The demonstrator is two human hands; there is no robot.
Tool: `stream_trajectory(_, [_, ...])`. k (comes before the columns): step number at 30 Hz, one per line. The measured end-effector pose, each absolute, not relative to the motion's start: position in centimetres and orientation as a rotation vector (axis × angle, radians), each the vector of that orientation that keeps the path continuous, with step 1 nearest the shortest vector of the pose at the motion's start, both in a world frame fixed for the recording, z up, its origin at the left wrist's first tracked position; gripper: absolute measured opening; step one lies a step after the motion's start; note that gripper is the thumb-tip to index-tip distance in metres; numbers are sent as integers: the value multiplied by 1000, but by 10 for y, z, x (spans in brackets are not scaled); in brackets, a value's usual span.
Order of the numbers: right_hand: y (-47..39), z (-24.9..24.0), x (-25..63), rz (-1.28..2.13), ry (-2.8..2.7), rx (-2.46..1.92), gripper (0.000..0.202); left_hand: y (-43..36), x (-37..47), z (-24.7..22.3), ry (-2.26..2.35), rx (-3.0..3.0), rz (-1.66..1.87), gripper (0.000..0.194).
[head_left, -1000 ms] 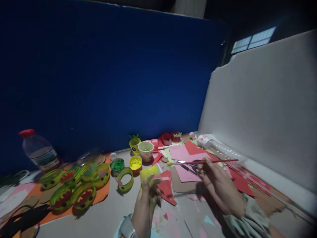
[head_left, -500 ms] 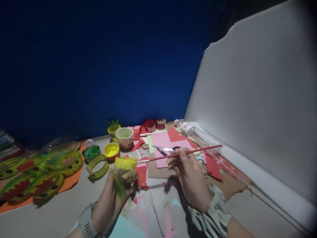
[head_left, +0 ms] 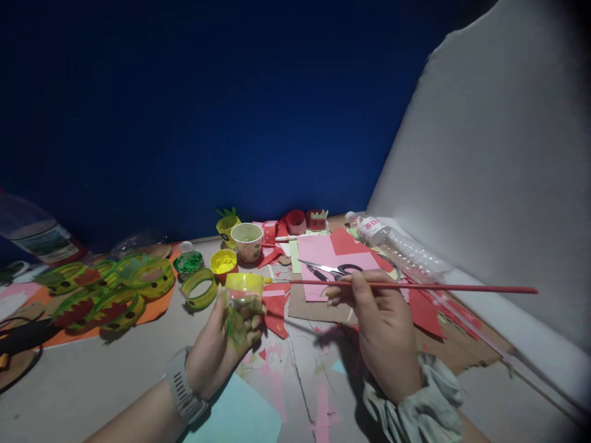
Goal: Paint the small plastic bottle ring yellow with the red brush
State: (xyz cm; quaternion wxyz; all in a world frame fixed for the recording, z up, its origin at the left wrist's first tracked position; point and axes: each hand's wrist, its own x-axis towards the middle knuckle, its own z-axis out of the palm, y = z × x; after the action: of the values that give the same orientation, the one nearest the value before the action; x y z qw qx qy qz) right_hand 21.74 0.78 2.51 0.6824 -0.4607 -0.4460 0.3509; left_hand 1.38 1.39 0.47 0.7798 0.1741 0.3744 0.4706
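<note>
We hold with our left hand (head_left: 224,351) a clear round piece (head_left: 244,283), yellow on its upper band, the fingers wrapped around it. In our right hand (head_left: 385,326) we pinch the handle of a red paintbrush (head_left: 429,287); its tip is at the right side of the piece, touching or just beside, we cannot tell. Beyond the left grip we see a green ring (head_left: 198,300), then a yellow paint pot (head_left: 224,263). Beyond the right grip, scissors (head_left: 333,271) lie on pink paper (head_left: 314,249).
</note>
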Motion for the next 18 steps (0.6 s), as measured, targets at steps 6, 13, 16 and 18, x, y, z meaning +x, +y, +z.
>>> stream_trajectory(6, [1, 28, 216, 848, -1007, -929, 18, 11, 17, 4, 875, 448, 1029, 54])
stream_trajectory(13, [1, 26, 212, 824, -1069, -1044, 20, 12, 15, 6, 866, 431, 1037, 55])
stream_trajectory(16, [4, 27, 212, 815, -1064, -1070, 21, 13, 14, 6, 878, 418, 1024, 54])
stream_trajectory(18, [5, 27, 214, 796, -1079, -1100, 22, 13, 14, 5, 871, 429, 1026, 53])
